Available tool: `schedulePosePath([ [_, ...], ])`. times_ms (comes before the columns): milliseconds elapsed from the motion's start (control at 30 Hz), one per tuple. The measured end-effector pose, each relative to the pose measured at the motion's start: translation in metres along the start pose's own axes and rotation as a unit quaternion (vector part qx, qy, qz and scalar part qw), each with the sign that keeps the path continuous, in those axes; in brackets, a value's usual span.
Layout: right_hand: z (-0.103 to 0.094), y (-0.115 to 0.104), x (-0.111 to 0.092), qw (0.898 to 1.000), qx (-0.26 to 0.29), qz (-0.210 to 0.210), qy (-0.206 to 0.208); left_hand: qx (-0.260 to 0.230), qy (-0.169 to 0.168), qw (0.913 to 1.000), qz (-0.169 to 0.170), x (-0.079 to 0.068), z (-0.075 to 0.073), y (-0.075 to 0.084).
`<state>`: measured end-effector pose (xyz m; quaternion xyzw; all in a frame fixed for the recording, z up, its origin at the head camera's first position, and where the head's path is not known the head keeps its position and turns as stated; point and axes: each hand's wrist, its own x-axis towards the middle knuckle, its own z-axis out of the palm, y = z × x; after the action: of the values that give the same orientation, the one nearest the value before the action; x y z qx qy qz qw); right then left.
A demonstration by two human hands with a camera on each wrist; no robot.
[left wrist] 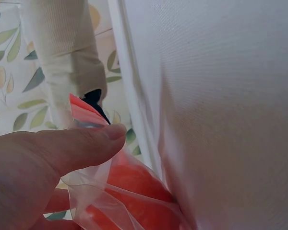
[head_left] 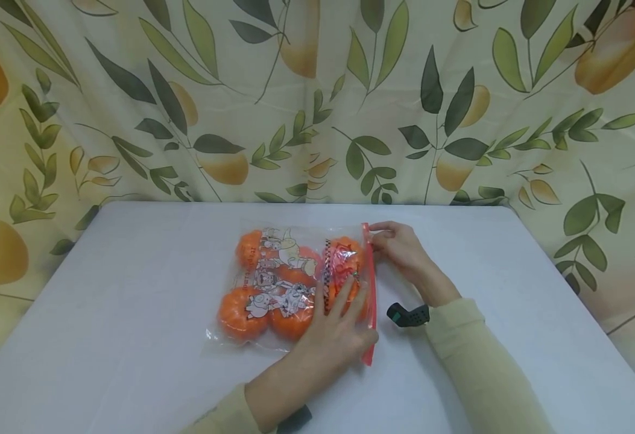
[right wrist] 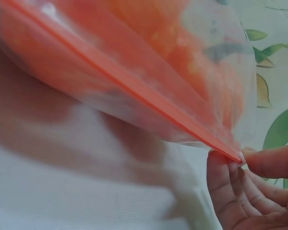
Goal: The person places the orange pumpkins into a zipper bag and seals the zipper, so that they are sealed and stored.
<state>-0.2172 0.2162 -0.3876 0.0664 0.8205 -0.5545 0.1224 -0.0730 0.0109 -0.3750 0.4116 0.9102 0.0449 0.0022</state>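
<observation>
A clear printed zip bag point(head_left: 290, 274) with a red seal strip point(head_left: 372, 283) lies on the white table, holding several orange pumpkin-shaped pieces point(head_left: 241, 313). My right hand point(head_left: 404, 250) pinches the far end of the strip between thumb and fingers; a small white bit point(right wrist: 242, 158) shows at that pinch in the right wrist view. Over the bag's near right part, my left hand point(head_left: 330, 331) grips the strip side, fingers spread across the plastic and thumb point(left wrist: 93, 146) against the strip near its close end.
The white table point(head_left: 116, 301) extends around the bag. A patterned leaf-and-fruit cloth point(head_left: 295, 120) hangs behind and beside it. A dark wrist camera point(head_left: 408, 314) sits at the right cuff, and part of another dark device point(head_left: 294, 419) shows below the left wrist.
</observation>
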Motion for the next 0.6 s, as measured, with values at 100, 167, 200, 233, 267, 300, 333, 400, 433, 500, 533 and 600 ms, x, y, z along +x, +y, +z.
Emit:
schedulePosePath([
  [100,0.000,0.000,0.004,1.000,-0.008,0.005,0.007,0.000,-0.005,1.0000,0.000,0.000,0.000,0.000],
  [167,0.000,0.000,0.007,1.000,-0.010,0.009,0.012,-0.002,-0.007,1.0000,0.000,0.000,0.000,0.001],
  [200,0.000,0.000,0.008,1.000,-0.011,0.011,0.013,-0.003,-0.007,1.0000,0.001,0.000,0.001,0.001],
  [233,0.000,0.000,0.009,1.000,-0.014,0.012,0.016,-0.004,-0.007,1.0000,0.002,0.000,0.001,0.001],
  [267,-0.001,0.000,0.010,1.000,-0.016,0.011,0.019,-0.004,-0.006,1.0000,0.003,0.000,0.001,0.001],
  [300,-0.001,0.000,0.011,1.000,-0.018,0.010,0.022,-0.004,-0.005,1.0000,0.004,0.000,0.001,0.002],
  [333,-0.002,0.000,0.012,0.999,-0.018,0.007,0.027,-0.004,-0.004,1.0000,0.005,0.000,0.001,0.002],
  [400,-0.003,0.000,0.013,0.999,-0.021,0.000,0.033,-0.003,-0.004,1.0000,0.007,0.000,0.001,0.003],
  [433,-0.003,0.000,0.013,0.999,-0.021,-0.004,0.036,-0.003,-0.005,1.0000,0.007,0.001,0.001,0.003],
  [500,-0.004,0.000,0.014,0.999,-0.018,-0.008,0.042,-0.002,-0.006,0.9999,0.008,0.001,0.000,0.003],
  [533,-0.004,0.001,0.014,0.999,-0.015,-0.008,0.044,-0.003,-0.007,0.9999,0.008,0.001,0.000,0.003],
  [600,-0.003,0.001,0.013,0.999,-0.013,-0.005,0.047,-0.006,-0.007,0.9999,0.007,0.002,0.000,0.003],
])
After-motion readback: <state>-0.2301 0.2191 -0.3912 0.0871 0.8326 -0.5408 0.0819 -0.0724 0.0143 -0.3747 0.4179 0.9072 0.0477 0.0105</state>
